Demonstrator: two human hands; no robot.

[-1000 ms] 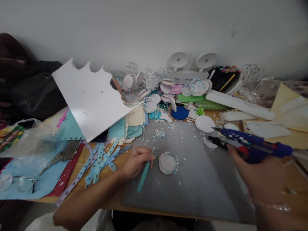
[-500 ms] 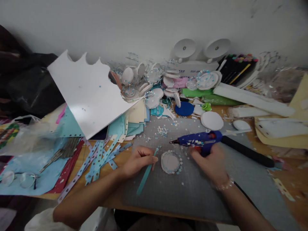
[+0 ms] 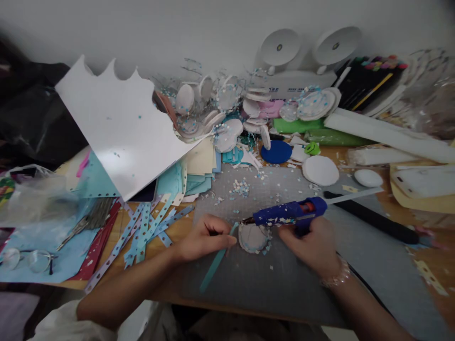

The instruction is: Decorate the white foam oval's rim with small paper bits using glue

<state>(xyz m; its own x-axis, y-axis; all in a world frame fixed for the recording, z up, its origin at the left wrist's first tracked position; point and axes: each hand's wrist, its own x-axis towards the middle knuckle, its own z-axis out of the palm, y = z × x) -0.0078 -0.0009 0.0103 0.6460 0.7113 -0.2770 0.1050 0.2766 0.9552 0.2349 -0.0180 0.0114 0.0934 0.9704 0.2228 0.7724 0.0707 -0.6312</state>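
My left hand point(image 3: 209, 238) pinches a teal paper strip point(image 3: 214, 270) near its upper end; the rest of the strip slants down toward the mat's front edge. My right hand point(image 3: 314, 246) is closed around the handle of a blue glue gun point(image 3: 284, 212), with bits of confetti stuck along its barrel. The gun's nozzle points left and lies close to the strip's upper end; whether they touch I cannot tell. Below the barrel a round white disc point(image 3: 253, 239), edged with small blue and white pieces, rests on the grey cutting mat point(image 3: 284, 293), its top partly hidden.
A heap of confetti point(image 3: 240, 188) lies behind the gun. Punched paper strips point(image 3: 145, 237), scissors point(image 3: 74, 232) and glasses point(image 3: 39, 260) are on the left. White discs crowd the back, beside a blue disc point(image 3: 276, 151). A black-handled tool point(image 3: 373, 218) lies right.
The glue gun has moved left and slightly down, bringing its nozzle to the strip's upper end and its barrel over the disc. My left hand keeps its pinch. The view has shifted slightly.
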